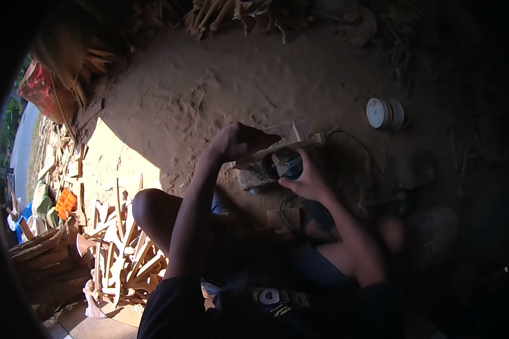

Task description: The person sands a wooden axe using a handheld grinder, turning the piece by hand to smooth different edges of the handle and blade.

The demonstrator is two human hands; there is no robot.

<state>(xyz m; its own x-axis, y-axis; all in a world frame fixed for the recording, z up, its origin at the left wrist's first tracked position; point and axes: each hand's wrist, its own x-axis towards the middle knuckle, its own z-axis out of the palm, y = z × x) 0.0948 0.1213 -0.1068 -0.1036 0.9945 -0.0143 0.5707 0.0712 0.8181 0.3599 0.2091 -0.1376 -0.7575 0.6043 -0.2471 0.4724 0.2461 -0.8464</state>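
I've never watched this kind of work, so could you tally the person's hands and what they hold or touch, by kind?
Hands: 2 (left hand, right hand)
Power tool, probably a grinder or sander: 1
Wooden strip, seemingly under the left hand: 1
Total: 4

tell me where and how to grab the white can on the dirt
Probably around its curved middle, coming from above: the white can seems to lie on its side, one round end facing left, leaving its rounded side turned up to wrap.
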